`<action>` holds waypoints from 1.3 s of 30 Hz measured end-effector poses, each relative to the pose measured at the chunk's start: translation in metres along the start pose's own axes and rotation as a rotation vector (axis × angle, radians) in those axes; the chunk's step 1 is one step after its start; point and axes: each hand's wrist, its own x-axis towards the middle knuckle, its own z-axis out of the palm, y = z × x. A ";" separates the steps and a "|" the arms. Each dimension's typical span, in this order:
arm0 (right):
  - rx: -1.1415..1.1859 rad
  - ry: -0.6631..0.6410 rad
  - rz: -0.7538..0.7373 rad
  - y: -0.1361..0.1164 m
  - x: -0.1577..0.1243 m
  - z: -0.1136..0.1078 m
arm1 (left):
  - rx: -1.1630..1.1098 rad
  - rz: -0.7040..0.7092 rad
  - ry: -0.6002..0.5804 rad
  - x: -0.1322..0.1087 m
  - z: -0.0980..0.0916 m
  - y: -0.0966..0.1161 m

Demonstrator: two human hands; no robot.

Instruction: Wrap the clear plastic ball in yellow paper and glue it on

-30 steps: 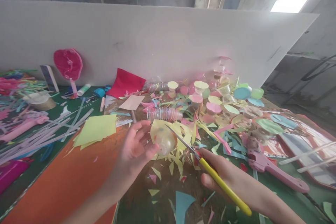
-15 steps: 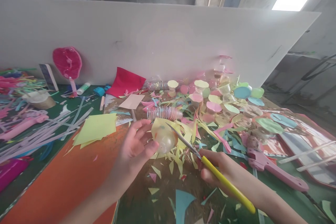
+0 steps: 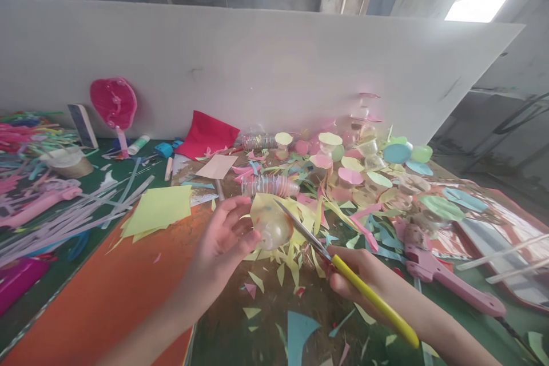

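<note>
My left hand point(image 3: 229, 237) is closed on the edge of a rounded clear plastic piece point(image 3: 274, 230) with yellow paper on its far side. The thumb presses near its left rim, and the fingers curl behind it. In my right hand point(image 3: 354, 271) is a pair of scissors point(image 3: 369, 295) with yellow handles. The blades point up and left, their tips at the yellow paper's upper edge. From this angle the blades look closed or nearly so. Yellow paper scraps point(image 3: 291, 260) lie below and behind the plastic piece.
Behind lie a clear ribbed bottle piece point(image 3: 268, 186) and several paper-topped plastic pieces point(image 3: 350, 176). A pink glue gun point(image 3: 450, 280) rests at the right. Yellow sheets point(image 3: 158, 210) lie on an orange board point(image 3: 115, 291) at the left. A white panel point(image 3: 240, 63) stands behind the table.
The view has shifted slightly. Both hands keep almost the same pose around the plastic piece and the scissors.
</note>
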 end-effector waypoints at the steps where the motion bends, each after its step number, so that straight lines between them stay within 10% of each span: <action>1: 0.000 0.001 0.003 0.000 0.000 0.000 | 0.005 0.000 0.004 0.000 0.000 0.000; 15: 0.014 0.033 -0.005 0.001 0.001 0.003 | 0.023 0.054 0.152 -0.007 0.015 0.005; 39: -0.233 0.054 0.025 -0.010 -0.003 0.003 | -0.004 0.053 0.084 0.000 0.001 -0.002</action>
